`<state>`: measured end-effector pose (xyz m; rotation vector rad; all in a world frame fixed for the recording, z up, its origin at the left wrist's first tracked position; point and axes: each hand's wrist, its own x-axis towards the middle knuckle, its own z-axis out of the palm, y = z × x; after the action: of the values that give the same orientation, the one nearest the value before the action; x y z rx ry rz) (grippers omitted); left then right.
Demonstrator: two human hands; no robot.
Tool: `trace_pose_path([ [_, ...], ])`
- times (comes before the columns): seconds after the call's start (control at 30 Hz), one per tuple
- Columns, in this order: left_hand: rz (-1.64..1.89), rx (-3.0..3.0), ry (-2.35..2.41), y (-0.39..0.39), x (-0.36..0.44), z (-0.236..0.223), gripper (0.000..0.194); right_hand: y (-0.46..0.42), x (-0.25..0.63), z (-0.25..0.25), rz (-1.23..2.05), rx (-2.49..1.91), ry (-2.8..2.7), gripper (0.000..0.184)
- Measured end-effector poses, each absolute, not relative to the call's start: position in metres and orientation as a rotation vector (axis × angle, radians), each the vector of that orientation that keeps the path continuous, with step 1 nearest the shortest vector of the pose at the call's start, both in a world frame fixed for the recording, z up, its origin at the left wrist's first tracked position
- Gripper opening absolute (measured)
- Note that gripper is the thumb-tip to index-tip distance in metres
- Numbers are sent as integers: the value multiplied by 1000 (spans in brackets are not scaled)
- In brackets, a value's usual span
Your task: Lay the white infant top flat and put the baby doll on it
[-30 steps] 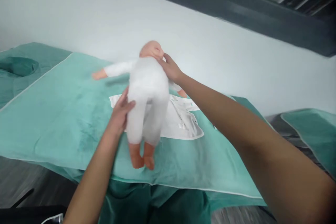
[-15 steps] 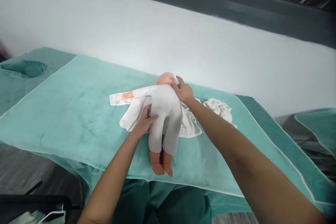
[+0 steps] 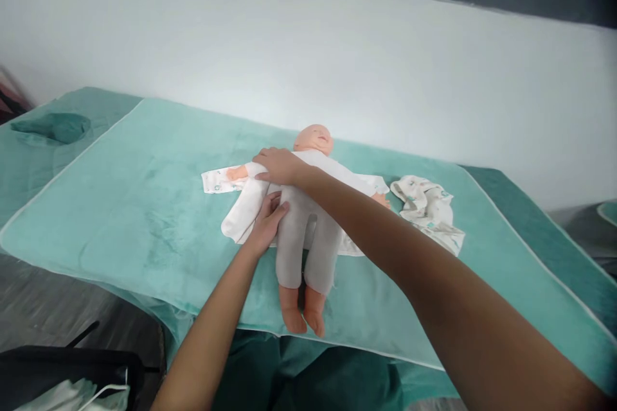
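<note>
A baby doll [image 3: 315,234] with a white cloth body lies on its back, its bare feet toward me. Under it spreads a white baby shirt [image 3: 245,212], one printed sleeve reaching left beyond the doll's hand. At the doll's hip, on the left of the view, my left hand [image 3: 268,221] grips its side, thumb on top and fingers along the edge. My right hand [image 3: 279,166] crosses over the chest and closes round the doll's upper arm on that same side. My right forearm hides part of the torso and the other arm.
Crumpled printed baby clothing [image 3: 429,209] lies to the right on the green padded bed cover [image 3: 144,205]. A face hole [image 3: 53,128] opens at the bed's left end. Behind stands a white wall [image 3: 337,58]. A black bag-like container [image 3: 72,372] sits lower left.
My right hand has moved left, from beside the doll's head to its arm. The doll's head and far hand now show more. My left hand stays at the hip.
</note>
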<state>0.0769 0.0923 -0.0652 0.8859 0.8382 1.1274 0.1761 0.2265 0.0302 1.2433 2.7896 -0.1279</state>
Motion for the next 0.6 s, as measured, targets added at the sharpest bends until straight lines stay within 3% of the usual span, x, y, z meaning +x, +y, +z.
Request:
trace_pose_path([
  [0.2,1134,1023,1021,94,74,-55,41,228,176,28,-211,1395,2741,36],
  [0.3,1217,1290,1185,102,67,-48,28,225,185,30,-273,1481,2839,37],
  [0.4,1268,1680,1366,119,59,-41,27,222,198,30,-433,1612,2992,41],
  [0.6,1063,1965,1811,169,45,-41,16,214,209,23,-572,1735,3036,38],
])
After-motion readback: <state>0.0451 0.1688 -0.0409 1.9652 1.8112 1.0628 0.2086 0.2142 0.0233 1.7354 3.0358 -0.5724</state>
